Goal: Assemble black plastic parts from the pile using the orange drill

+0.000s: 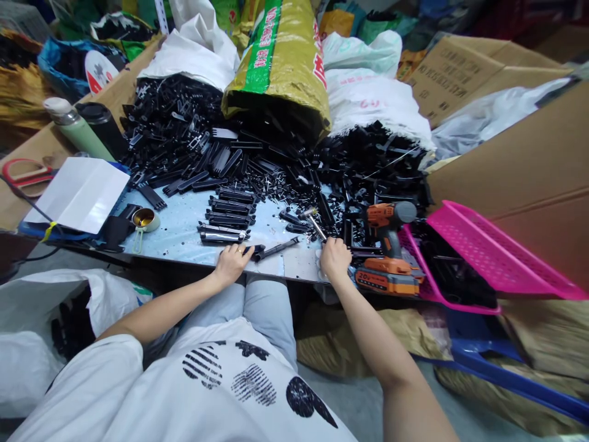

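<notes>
My right hand (335,260) is closed around the handle of a small hammer (316,224), its metal head pointing away from me over the table. At the front edge, my left hand (233,265) grips the end of a long black plastic part (257,250). A thinner black strip (278,248) lies angled from that part toward the right. Just beyond my left hand is a row of several black assembled pieces (230,209), lying side by side. Small loose black parts (294,221) lie near the hammer's head.
Heaped black parts (175,135) and small metal pins (271,184) spread below a yellow sack (280,61). An orange cordless drill (389,245) stands at right beside a pink basket (501,252). At left are a small cup (145,220), white paper (78,193), bottle (78,126) and scissors (27,173).
</notes>
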`<state>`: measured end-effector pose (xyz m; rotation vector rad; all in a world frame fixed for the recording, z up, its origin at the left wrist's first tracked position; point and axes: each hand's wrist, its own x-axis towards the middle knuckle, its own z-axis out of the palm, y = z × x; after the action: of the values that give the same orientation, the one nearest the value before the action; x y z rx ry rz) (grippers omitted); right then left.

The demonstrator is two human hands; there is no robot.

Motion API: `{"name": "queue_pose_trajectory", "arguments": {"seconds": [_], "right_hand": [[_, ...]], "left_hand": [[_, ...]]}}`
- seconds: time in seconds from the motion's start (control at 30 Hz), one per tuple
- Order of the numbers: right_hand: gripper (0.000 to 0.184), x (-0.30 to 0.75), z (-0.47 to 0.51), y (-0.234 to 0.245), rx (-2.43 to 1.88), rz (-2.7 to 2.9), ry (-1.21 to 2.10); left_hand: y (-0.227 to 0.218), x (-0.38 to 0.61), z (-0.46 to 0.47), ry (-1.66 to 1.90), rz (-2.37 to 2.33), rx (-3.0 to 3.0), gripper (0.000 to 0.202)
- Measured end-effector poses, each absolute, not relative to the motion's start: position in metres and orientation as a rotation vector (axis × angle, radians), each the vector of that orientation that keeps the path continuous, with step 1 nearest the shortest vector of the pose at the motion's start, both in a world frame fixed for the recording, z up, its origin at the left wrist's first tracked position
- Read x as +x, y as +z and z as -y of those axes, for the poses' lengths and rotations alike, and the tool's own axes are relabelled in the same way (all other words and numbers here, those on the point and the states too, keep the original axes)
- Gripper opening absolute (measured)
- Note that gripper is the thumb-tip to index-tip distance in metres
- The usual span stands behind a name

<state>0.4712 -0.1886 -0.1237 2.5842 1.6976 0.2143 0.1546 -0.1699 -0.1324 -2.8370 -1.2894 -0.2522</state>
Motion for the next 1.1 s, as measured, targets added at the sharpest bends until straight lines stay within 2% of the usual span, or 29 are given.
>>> {"name": "queue_pose_trajectory", "arguments": {"seconds": [0.1,0.2,0.27,0.3,0.37,0.47,0.53,0.63,0.73,0.87,1.0,1.1], "right_hand": [[0.033,0.465,0.194,-0.105,2.785,-1.773,-0.162],[0.046,0.444,0.214,-0.072,2.844,-1.9,-1.001],[0.05,0.422,0.231,-0.05,2.779,-2.022,-1.32],[0.049,0.411,0.24,-0.042,2.779,-2.091,-1.311],[0.046,0.391,0.254,-0.035,2.786,-2.176,-1.077],[0.04,0.376,0.264,-0.039,2.561,-2.097,-0.776],[0.037,0.375,0.266,-0.038,2.402,-2.065,-0.706],[0.04,0.375,0.269,-0.024,2.515,-2.158,-0.611],[0.044,0.374,0.272,-0.02,2.637,-2.228,-0.639],[0.042,0.395,0.257,-0.056,2.531,-2.13,-0.769],[0.046,0.437,0.222,-0.088,2.627,-2.015,-0.321],[0.052,0.441,0.2,-0.09,2.335,-2.388,0.046]], "left_hand": [[-0.138,0.161,0.167,-0.271,1.346,-2.749,0.04],[-0.143,0.165,0.166,-0.284,1.34,-2.716,0.039],[-0.144,0.166,0.167,-0.305,1.347,-2.711,0.038],[-0.144,0.166,0.168,-0.316,1.354,-2.712,0.038],[-0.144,0.166,0.168,-0.331,1.361,-2.719,0.039],[-0.143,0.166,0.169,-0.306,1.34,-2.71,0.039],[-0.143,0.167,0.17,-0.277,1.322,-2.694,0.039],[-0.142,0.168,0.171,-0.249,1.33,-2.683,0.039],[-0.142,0.168,0.171,-0.256,1.349,-2.694,0.04],[-0.14,0.166,0.165,-0.3,1.414,-2.686,0.039],[-0.135,0.16,0.156,-0.354,1.472,-2.718,0.05],[-0.128,0.151,0.156,-0.434,1.467,-2.735,0.056]]}}
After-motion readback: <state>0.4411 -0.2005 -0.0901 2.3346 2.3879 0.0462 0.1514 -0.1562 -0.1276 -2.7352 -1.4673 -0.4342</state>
